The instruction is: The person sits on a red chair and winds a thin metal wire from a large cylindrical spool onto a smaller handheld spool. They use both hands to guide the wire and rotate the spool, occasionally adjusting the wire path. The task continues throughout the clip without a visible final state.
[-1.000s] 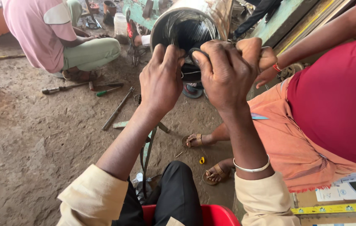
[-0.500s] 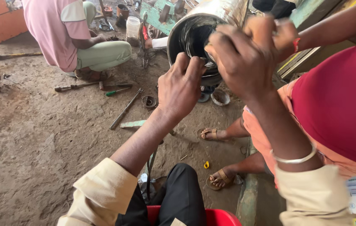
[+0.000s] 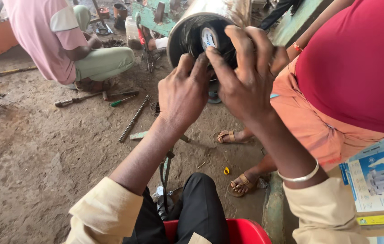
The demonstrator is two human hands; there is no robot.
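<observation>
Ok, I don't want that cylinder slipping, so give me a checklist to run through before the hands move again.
1. Left hand on the rim of the metal cylinder: ok, fingertips rest at the open end.
2. Right hand on the same rim: ok, fingers curl over the edge.
3. Black inner part seated in the opening: cannot tell, the fingers cover much of it.
4. Far end of the cylinder supported: cannot tell, out of frame.
5. Person in red top clear of the hands: not ok, crouched close alongside.
6. Ground below free of tools: not ok, a metal rod lies nearby.
</observation>
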